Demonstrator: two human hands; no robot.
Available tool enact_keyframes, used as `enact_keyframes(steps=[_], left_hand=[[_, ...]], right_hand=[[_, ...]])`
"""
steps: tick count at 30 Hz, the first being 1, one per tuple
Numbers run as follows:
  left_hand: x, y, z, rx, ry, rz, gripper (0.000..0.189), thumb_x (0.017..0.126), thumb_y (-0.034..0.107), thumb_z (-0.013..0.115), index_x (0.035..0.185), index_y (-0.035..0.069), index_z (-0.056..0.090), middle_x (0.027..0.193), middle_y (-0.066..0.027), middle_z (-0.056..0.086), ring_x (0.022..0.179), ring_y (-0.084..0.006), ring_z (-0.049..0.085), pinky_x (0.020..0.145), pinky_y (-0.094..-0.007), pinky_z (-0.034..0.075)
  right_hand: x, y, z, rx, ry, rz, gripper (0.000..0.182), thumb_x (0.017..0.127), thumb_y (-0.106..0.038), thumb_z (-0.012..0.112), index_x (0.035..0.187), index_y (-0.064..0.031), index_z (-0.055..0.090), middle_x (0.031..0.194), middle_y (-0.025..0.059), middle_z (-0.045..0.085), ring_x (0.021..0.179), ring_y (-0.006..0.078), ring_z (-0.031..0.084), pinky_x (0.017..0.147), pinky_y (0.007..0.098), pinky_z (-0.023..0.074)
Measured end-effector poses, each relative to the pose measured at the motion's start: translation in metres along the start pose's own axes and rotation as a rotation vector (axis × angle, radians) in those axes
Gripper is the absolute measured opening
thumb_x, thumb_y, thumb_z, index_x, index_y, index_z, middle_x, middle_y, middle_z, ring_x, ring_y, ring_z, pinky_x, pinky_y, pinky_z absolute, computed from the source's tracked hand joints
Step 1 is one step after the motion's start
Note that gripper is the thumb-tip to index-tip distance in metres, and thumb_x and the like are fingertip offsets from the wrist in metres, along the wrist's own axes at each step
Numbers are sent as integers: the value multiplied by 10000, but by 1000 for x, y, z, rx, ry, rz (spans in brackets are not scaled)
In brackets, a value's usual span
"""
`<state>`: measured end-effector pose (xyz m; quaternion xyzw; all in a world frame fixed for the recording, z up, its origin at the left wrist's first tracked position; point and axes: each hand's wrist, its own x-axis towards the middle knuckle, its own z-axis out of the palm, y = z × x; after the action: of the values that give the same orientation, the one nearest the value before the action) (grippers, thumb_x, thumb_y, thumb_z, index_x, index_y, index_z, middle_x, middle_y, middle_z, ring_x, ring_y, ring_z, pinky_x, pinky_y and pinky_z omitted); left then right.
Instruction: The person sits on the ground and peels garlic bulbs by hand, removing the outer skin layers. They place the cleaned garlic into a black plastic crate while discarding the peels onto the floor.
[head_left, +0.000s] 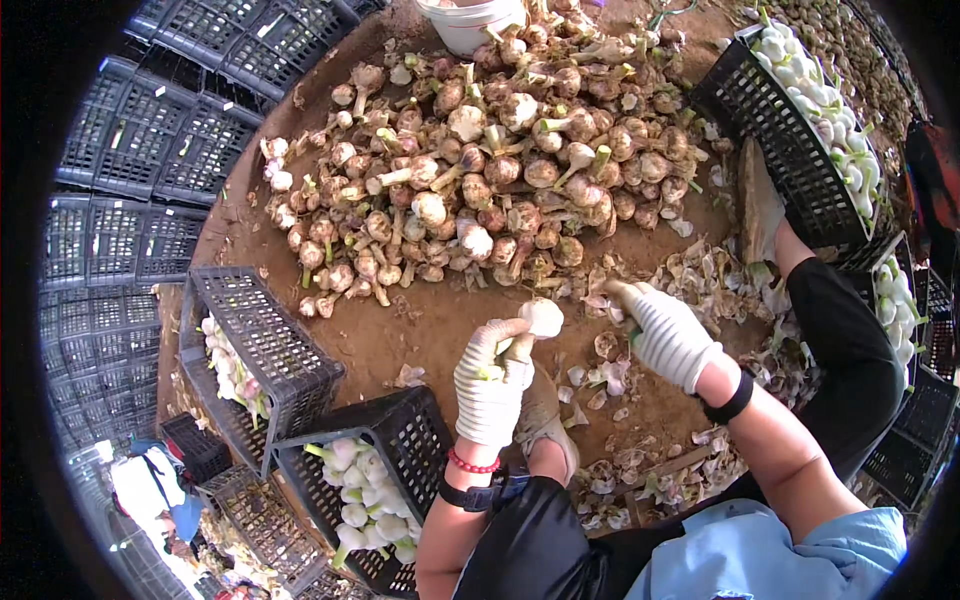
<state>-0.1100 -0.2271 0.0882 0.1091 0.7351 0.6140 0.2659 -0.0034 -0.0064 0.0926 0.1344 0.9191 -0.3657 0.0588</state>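
Observation:
My left hand (495, 382), in a white ribbed glove, grips a peeled white garlic bulb (541, 318) by its neck, with the bulb's round side pointing away from me. A bit of green stem shows in the palm. To the right, my right hand (664, 330), gloved alike, hovers over loose peelings with its fingers bent. A small green bit shows beneath that hand; whether anything is held there is hidden. Beyond both hands lies a heap of unpeeled, soil-stained garlic bulbs (502, 172) with cut stems.
Black plastic crates of cleaned garlic stand at my left (431, 420), further left (255, 337) and at the right (787, 150). Dry garlic skins (697, 277) litter the ground. A white bucket (476, 26) stands behind the heap. Stacked crates (150, 127) line the left. Another person (150, 480) is at lower left.

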Motion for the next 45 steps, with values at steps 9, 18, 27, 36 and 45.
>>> enact_keyframes(steps=[9, 18, 27, 36, 45], left_hand=[[2, 19, 12, 597, -12, 509, 239, 812, 11, 735, 1035, 49, 657, 924, -117, 684, 850, -259, 671, 773, -352, 530], [-2, 11, 11, 516, 52, 386, 237, 792, -24, 755, 1002, 48, 672, 937, -115, 689, 862, -238, 684, 786, -337, 541], [1, 19, 13, 587, -17, 574, 281, 776, -37, 746, 1022, 72, 666, 975, -114, 670, 874, -279, 661, 786, -355, 530], [-2, -1, -2, -397, -37, -22, 170, 896, -45, 633, 1024, 66, 627, 931, -13, 617, 658, -67, 532, 543, -203, 442], [8, -4, -7, -265, 4, -163, 173, 892, 14, 649, 1039, 78, 585, 859, -52, 631, 601, -102, 560, 498, -229, 444]], right_hand=[[20, -66, 13, -154, 231, -53, 221, 797, -184, 674, 979, -72, 620, 847, 140, 605, 789, 336, 609, 685, 440, 494], [8, -19, 1, -310, 134, 45, 415, 706, -63, 682, 1110, -56, 588, 1005, 151, 621, 922, 356, 613, 786, 435, 521], [20, -53, 10, -154, 273, -47, 145, 778, -120, 658, 896, -82, 582, 829, 131, 596, 770, 342, 598, 674, 439, 485], [6, 33, 1, -263, -216, 227, 239, 773, -100, 655, 998, -33, 606, 859, 208, 635, 842, 407, 639, 717, 450, 530], [31, -42, -7, -257, -43, -289, 333, 740, -72, 640, 1072, -65, 610, 963, 123, 614, 910, 335, 613, 757, 421, 508]])
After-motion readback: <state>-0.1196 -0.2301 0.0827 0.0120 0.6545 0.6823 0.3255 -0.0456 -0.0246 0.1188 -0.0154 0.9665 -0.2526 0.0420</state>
